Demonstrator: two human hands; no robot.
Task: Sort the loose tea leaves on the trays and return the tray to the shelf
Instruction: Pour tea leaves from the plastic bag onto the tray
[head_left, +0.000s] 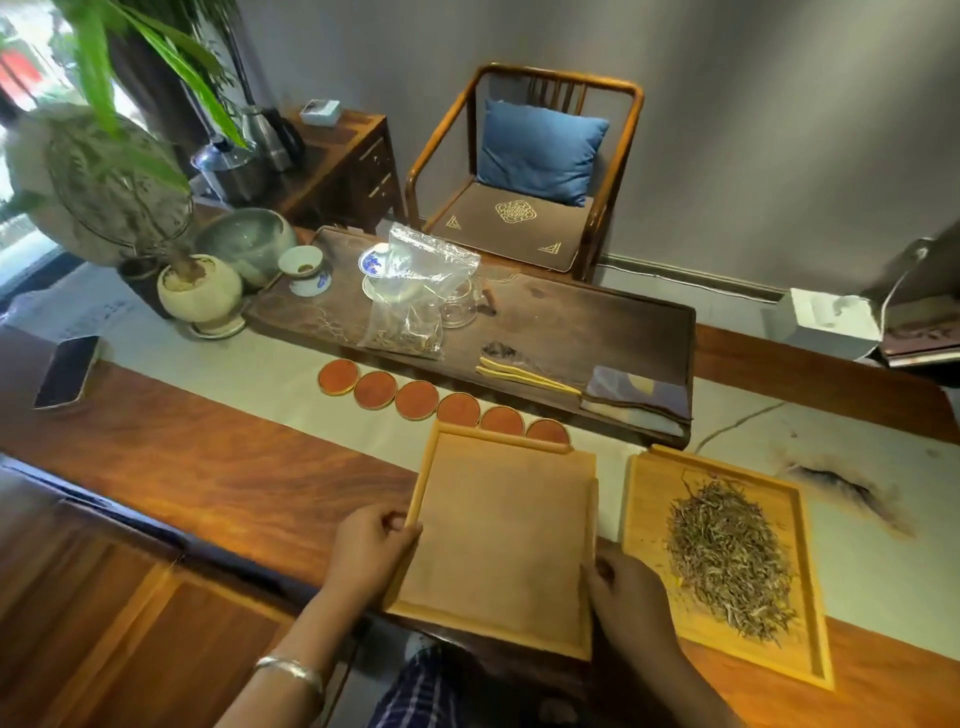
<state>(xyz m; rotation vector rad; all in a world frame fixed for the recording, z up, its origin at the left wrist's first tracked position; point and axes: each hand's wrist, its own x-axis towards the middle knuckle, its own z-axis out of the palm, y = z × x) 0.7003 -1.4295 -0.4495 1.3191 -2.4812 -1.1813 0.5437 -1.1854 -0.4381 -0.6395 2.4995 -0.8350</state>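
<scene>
While both hands hold the empty tray (498, 535), one on each side, it hangs partly over the near edge of the tabletop (208, 483). The left hand (371, 551) pinches the left rim and the right hand (626, 587) grips the right rim near the bottom corner. The other tray (649, 499) sits just beside it on the right, with a big pile of tea leaves (727, 556) on it. If the empty tray swings right, it could bump that tray and spill leaves onto the tabletop. If a hand slips, the empty tray could tip and fall toward the person's lap. Its far edge is close to the row of round red coasters (441, 400), so a push forward could knock them. No shelf shows here, so I cannot tell where the tray must go.
</scene>
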